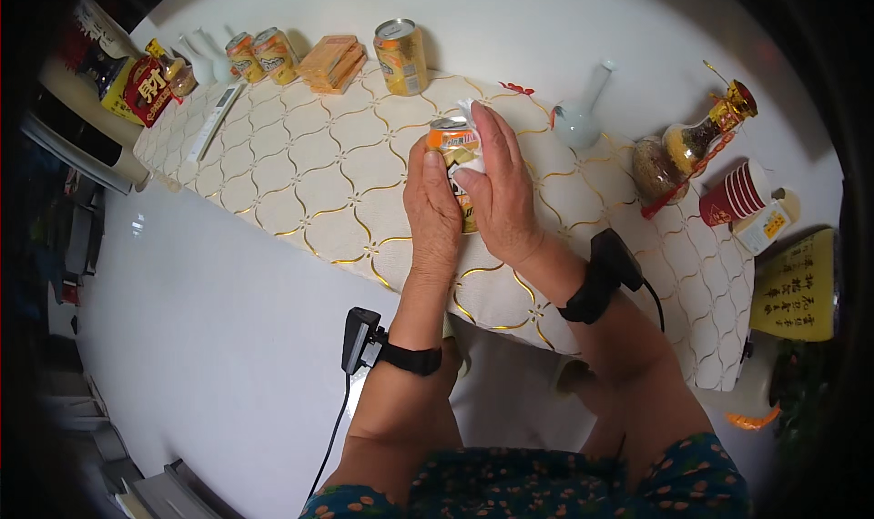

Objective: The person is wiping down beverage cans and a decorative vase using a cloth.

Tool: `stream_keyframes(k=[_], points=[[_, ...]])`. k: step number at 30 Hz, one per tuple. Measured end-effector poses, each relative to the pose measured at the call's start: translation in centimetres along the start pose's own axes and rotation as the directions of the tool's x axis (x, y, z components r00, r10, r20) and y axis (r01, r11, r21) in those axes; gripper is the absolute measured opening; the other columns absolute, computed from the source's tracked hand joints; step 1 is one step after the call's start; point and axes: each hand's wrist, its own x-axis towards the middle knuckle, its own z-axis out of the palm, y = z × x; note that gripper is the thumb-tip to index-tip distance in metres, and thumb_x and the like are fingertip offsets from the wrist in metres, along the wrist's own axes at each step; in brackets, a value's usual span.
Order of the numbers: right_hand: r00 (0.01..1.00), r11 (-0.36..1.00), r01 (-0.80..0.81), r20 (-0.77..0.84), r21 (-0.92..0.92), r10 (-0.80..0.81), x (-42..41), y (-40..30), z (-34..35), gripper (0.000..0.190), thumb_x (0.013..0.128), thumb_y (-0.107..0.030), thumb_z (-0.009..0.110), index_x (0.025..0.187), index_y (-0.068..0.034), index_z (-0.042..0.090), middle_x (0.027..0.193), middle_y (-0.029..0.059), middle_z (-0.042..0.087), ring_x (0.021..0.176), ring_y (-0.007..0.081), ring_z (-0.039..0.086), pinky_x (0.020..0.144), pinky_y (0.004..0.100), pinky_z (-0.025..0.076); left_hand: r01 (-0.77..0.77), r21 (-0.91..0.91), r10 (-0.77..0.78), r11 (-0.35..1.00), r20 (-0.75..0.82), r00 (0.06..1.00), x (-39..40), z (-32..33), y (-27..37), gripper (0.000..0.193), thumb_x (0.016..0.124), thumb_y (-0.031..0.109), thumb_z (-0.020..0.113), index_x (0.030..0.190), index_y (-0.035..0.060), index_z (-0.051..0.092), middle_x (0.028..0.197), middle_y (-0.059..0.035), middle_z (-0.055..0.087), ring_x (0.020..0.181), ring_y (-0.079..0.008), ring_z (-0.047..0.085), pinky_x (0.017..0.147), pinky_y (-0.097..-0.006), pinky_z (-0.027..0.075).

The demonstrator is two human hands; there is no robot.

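Between my two hands stands a yellow and orange drink can (450, 140), upright above the near part of the cloth-covered table (328, 171). My left hand (435, 205) wraps the can's left side, with the thumb along its front. A white tissue (472, 161) is pressed against the can's upper right side by my right hand (502, 184). The palm and fingers of that hand hide part of both the tissue and the can. The can's silver top shows between the hands.
Along the wall are another can (401, 58), stacked orange boxes (332, 65), two more cans (263, 58) and a remote control (217, 123). To the right stand a pale vase (580, 126), a gourd-shaped glass bottle (672, 153), stacked paper cups (734, 194) and a yellow pot (795, 287).
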Motion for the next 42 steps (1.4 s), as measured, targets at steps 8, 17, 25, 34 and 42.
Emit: stream_keyframes(k=[8, 17, 25, 34, 42], points=[[0.985, 0.982, -0.165, -0.035, 0.092, 0.168, 0.8, 0.2, -1.0, 0.039, 0.085, -0.016, 0.054, 0.12, -0.001, 0.046, 0.108, 0.0191, 0.054, 0.095, 0.0316, 0.054, 0.083, 0.0369, 0.044, 0.12, -0.146, -0.095, 0.982, 0.17, 0.981, 0.7, -0.5, -1.5, 0.048, 0.098, 0.039, 0.024, 0.11, 0.002, 0.053, 0.092, -0.0125, 0.059, 0.086, -0.0192, 0.055, 0.079, -0.0299, 0.043], [0.907, 0.807, -0.417, 0.255, 0.419, 0.336, 2.4, 1.7, -2.9, 0.03, 0.091, -0.022, 0.049, 0.11, -0.001, 0.056, 0.089, 0.0078, 0.061, 0.083, 0.0121, 0.054, 0.078, 0.0264, 0.044, 0.222, -0.17, -0.174, 0.96, 0.26, 0.95, 0.5, -1.1, -0.5, 0.055, 0.098, 0.046, 0.019, 0.116, 0.0029, 0.049, 0.095, -0.0076, 0.06, 0.086, -0.0125, 0.057, 0.077, -0.025, 0.046], [0.911, 0.735, -0.408, 0.295, 0.542, 0.288, 2.0, 2.3, -2.4, 0.03, 0.091, -0.019, 0.049, 0.113, 0.0, 0.054, 0.1, 0.0074, 0.059, 0.093, 0.0116, 0.052, 0.085, 0.0243, 0.041, 0.267, -0.2, -0.209, 0.943, 0.271, 0.94, 0.9, -1.5, -0.3, 0.058, 0.098, 0.048, 0.019, 0.108, 0.0012, 0.052, 0.086, -0.0078, 0.06, 0.078, -0.0123, 0.057, 0.072, -0.0249, 0.046], [0.923, 0.824, -0.373, 0.082, 0.426, 0.376, 1.4, 1.3, -1.7, 0.023, 0.088, -0.018, 0.055, 0.104, -0.001, 0.06, 0.083, 0.0072, 0.059, 0.071, 0.0105, 0.05, 0.067, 0.0237, 0.044, -0.058, 0.014, 0.052, 0.998, 0.28, 0.959, 0.6, -2.1, -0.5, 0.083, 0.067, 0.047, 0.076, 0.122, 0.0, 0.036, 0.11, -0.0155, 0.05, 0.102, -0.0265, 0.051, 0.09, -0.0341, 0.041], [0.974, 0.945, -0.222, 0.002, 0.242, 0.228, 1.5, 1.4, -1.9, 0.025, 0.086, -0.019, 0.057, 0.105, -0.002, 0.06, 0.089, 0.0102, 0.055, 0.075, 0.0178, 0.054, 0.068, 0.028, 0.045, 0.126, -0.028, -0.11, 0.992, 0.315, 0.942, 1.6, -3.6, -0.3, 0.068, 0.064, 0.031, 0.079, 0.118, 0.0011, 0.051, 0.107, -0.0079, 0.053, 0.103, -0.0179, 0.05, 0.093, -0.0301, 0.038]])
